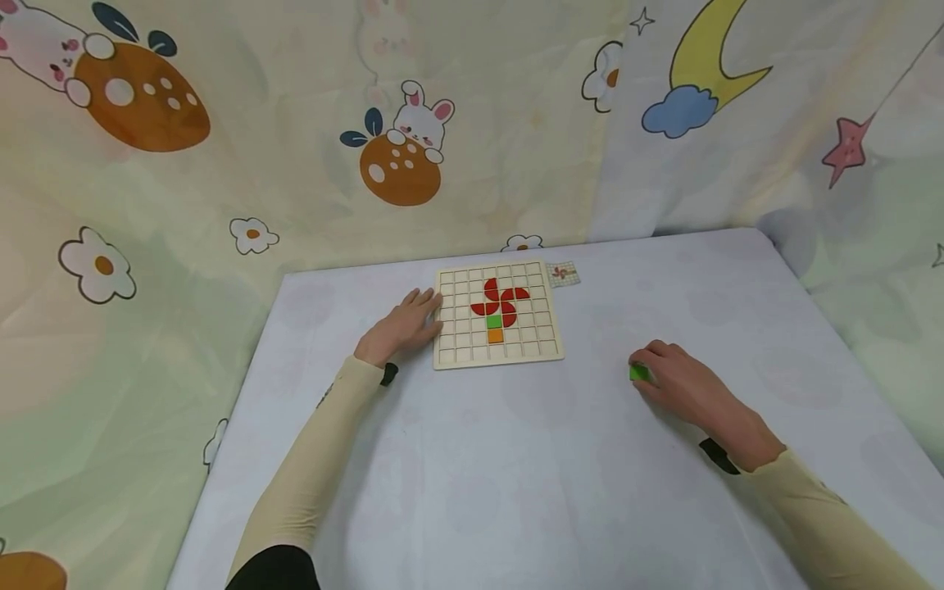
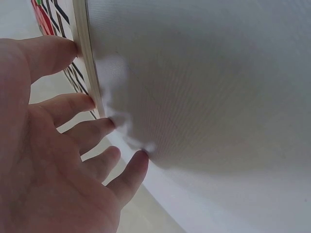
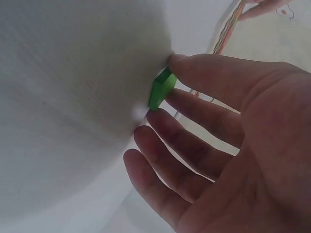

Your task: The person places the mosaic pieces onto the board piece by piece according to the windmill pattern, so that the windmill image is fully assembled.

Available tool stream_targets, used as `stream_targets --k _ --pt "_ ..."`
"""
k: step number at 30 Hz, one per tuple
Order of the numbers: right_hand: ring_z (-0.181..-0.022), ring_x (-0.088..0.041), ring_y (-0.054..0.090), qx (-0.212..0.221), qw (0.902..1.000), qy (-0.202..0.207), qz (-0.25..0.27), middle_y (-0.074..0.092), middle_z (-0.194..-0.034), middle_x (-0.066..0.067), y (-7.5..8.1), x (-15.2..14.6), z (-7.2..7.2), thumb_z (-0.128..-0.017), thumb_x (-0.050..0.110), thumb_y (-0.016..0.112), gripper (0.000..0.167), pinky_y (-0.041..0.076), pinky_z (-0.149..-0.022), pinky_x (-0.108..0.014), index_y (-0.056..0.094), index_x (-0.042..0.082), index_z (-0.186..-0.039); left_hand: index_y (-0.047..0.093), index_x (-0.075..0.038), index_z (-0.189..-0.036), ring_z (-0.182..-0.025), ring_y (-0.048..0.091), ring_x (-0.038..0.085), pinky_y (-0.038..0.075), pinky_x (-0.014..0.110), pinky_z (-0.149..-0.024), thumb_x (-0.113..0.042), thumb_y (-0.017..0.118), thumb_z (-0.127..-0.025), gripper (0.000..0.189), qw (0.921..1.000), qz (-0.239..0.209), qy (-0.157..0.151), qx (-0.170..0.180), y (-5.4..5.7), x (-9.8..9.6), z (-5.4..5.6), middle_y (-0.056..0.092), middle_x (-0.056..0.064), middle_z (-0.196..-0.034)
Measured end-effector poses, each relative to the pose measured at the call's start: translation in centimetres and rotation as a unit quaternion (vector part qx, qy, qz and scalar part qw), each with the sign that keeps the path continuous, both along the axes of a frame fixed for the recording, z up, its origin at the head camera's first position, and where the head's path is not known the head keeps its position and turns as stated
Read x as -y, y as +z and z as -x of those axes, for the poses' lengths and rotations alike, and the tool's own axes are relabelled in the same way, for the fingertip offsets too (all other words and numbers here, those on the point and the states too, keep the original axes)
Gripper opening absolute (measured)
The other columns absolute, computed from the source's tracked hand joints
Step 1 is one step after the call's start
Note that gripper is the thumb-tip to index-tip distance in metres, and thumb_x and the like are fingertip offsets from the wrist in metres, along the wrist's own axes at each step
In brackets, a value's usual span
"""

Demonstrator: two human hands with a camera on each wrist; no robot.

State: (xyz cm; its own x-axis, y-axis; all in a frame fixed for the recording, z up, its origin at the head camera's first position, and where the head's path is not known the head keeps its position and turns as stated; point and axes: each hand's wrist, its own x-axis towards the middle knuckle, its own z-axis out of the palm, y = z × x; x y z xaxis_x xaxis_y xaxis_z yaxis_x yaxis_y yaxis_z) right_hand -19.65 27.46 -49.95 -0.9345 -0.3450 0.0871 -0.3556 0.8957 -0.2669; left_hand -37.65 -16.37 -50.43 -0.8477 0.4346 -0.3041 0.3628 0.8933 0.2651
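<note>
A pale wooden grid board [image 1: 459, 348] lies on the far part of the table. On it, several red curved pieces [image 1: 510, 315] form a pinwheel, with a green square [image 1: 494, 322] and an orange square [image 1: 496, 336] in line below. My left hand [image 1: 401, 328] touches the board's left edge, fingers spread and loosely extended; in the left wrist view the thumb and a finger meet the board's side. To the right of the board, my right hand [image 1: 686, 389] pinches a green block [image 3: 163, 89] between thumb and fingers, at or just above the tabletop.
A small printed card [image 1: 564, 274] with a pinwheel pattern lies against the board's upper right corner. The table [image 1: 472, 492] has a white cloth. A patterned curtain [image 1: 295, 147] with rabbits and flowers hangs behind and beside it.
</note>
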Motion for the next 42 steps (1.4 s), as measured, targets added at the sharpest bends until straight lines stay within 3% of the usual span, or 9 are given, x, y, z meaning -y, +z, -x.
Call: stream_targets --k 29,42 --pt "-0.086 -0.025 0.058 -0.014 0.9999 0.003 -0.007 0.064 -0.1 -0.009 -0.2 0.3 0.7 -0.089 0.011 0.073 0.019 0.054 -0.071 -0.039 0.068 0.003 -0.106 0.017 -0.015 -0.162 -0.158 0.001 0.033 0.015 0.055 -0.127 -0.04 0.041 -0.107 0.066 1.0 -0.001 0.002 -0.002 -0.6 0.2 0.4 0.01 0.01 -0.17" --pt "-0.081 -0.02 0.054 0.002 0.9994 0.031 -0.015 0.061 -0.093 -0.004 0.5 4.6 2.8 -0.09 0.01 0.07 0.014 0.051 -0.069 -0.034 0.068 0.005 -0.103 0.017 -0.014 -0.162 -0.158 0.001 0.033 0.014 0.054 -0.128 -0.04 0.041 -0.107 0.066 1.0 0.0 0.001 -0.002 -0.4 0.1 0.3 0.01 0.011 -0.17"
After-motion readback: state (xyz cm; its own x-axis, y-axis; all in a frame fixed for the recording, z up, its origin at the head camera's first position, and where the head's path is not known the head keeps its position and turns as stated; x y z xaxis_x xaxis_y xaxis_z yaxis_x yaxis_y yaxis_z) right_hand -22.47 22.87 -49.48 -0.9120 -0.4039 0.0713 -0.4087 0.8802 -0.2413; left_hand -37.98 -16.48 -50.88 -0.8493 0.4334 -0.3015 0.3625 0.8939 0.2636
